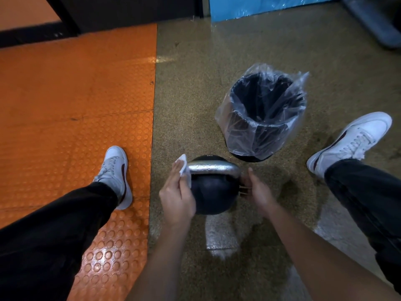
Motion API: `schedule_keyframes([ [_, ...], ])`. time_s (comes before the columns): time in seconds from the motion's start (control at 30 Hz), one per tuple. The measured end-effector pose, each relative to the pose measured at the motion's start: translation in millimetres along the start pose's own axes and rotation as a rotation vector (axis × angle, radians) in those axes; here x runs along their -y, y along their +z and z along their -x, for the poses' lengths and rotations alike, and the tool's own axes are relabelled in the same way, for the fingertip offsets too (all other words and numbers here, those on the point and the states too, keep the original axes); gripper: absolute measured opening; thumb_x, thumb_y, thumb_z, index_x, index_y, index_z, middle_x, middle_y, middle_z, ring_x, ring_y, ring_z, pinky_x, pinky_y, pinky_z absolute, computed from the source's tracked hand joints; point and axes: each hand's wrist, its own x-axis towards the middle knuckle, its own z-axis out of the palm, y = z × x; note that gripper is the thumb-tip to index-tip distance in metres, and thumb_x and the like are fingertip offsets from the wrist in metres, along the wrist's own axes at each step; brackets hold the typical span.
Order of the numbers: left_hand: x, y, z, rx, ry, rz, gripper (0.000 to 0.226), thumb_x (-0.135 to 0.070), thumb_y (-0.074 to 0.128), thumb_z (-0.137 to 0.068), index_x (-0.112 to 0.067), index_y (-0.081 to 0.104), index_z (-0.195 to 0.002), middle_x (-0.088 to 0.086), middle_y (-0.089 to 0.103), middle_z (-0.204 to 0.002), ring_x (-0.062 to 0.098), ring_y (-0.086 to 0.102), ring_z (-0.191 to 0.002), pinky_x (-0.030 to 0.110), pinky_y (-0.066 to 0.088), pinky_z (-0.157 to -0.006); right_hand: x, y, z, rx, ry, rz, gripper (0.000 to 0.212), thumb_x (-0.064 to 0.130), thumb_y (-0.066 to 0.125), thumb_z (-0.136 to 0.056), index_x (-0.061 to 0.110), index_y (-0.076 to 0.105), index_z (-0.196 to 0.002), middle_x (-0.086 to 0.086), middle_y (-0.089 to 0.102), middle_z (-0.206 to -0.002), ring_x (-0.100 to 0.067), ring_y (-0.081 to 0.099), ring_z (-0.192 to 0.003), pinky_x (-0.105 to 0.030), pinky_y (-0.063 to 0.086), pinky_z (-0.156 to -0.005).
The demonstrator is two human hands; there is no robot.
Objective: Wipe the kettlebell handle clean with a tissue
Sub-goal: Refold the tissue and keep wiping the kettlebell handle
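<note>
Gym floor, orange studded rubber matting [76, 105] beside speckled brown flooring [195, 72], black round kettlebell with silver metal handle [213, 168], plastic-lined black bin [264, 114]

One wide-angle camera sits on my head, looking steeply down and forward past my forearms to the floor [217, 72] between my feet. It is close enough that my two hands fill the lower middle; edges bend outward.

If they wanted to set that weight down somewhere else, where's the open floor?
Bare orange mat left of the left shoe; bare speckled floor beyond the bin. It's crowded between the kettlebell, bin and right shoe.
</note>
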Motion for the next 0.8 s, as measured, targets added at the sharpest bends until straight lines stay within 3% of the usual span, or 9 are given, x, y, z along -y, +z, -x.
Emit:
schedule_keyframes([
  [0.1, 11, -1, -6, -0.024, -0.062, -0.023, 0.043, -0.023, 0.040, -0.099, -0.020, 0.063, -0.135, -0.001, 0.060, -0.140, 0.010, 0.051, -0.134, 0.037, 0.039, -0.113, -3, 2, 0, -0.015, -0.008, 0.009, 0.058, 0.059, 0.038, -0.101, 0.015, 0.071, -0.118, -0.007, 0.072, -0.119, -0.024, 0.067, -0.107, -0.049, 0.047, -0.105],
  [0.17, 1, 6, -13, -0.006, -0.034, -0.010, 0.039, -0.020, 0.043, -0.099, -0.016, 0.067, -0.130, 0.002, 0.061, -0.140, 0.012, 0.049, -0.137, 0.038, 0.037, -0.115, -6, 3, -2, -0.009, -0.007, 0.020, 0.060, 0.066, 0.039, -0.097, 0.020, 0.074, -0.113, -0.003, 0.075, -0.114, -0.024, 0.068, -0.106, -0.051, 0.047, -0.105],
  [0.3, -11, 11, 3, 0.003, 0.050, 0.001, 0.038, -0.015, 0.046, -0.100, -0.006, 0.064, -0.132, 0.006, 0.060, -0.140, 0.013, 0.046, -0.139, 0.030, 0.033, -0.118, -1, 2, 0, 0.000, -0.009, 0.000, 0.053, 0.057, 0.036, -0.103, 0.019, 0.073, -0.103, -0.008, 0.074, -0.112, -0.025, 0.069, -0.104, -0.045, 0.051, -0.098],
  [0.47, 2, 4, 1, -0.049, -0.011, -0.009, 0.042, -0.018, 0.041, -0.100, -0.011, 0.060, -0.138, 0.005, 0.057, -0.143, 0.012, 0.046, -0.139, 0.026, 0.032, -0.117, -5, 1, 1, 0.012, -0.007, 0.029, 0.051, 0.061, 0.037, -0.101, 0.023, 0.071, -0.109, -0.002, 0.073, -0.113, -0.023, 0.067, -0.107, -0.049, 0.048, -0.104],
  [0.6, -11, 9, 0, -0.014, 0.078, -0.003, 0.038, -0.011, 0.044, -0.098, -0.005, 0.065, -0.129, 0.006, 0.062, -0.137, 0.013, 0.050, -0.136, 0.030, 0.036, -0.116, -1, 2, 2, -0.001, -0.018, 0.003, 0.053, 0.057, 0.037, -0.103, 0.017, 0.071, -0.112, -0.005, 0.073, -0.111, -0.023, 0.068, -0.104, -0.041, 0.053, -0.093],
  [0.8, 10, 1, 0, -0.080, -0.050, -0.007, 0.041, -0.022, 0.041, -0.101, -0.016, 0.063, -0.135, 0.003, 0.063, -0.136, 0.013, 0.055, -0.131, 0.038, 0.042, -0.109, -3, 2, 3, -0.007, -0.015, 0.034, 0.058, 0.057, 0.035, -0.103, 0.014, 0.069, -0.124, -0.005, 0.072, -0.116, -0.022, 0.068, -0.104, -0.047, 0.052, -0.099],
])
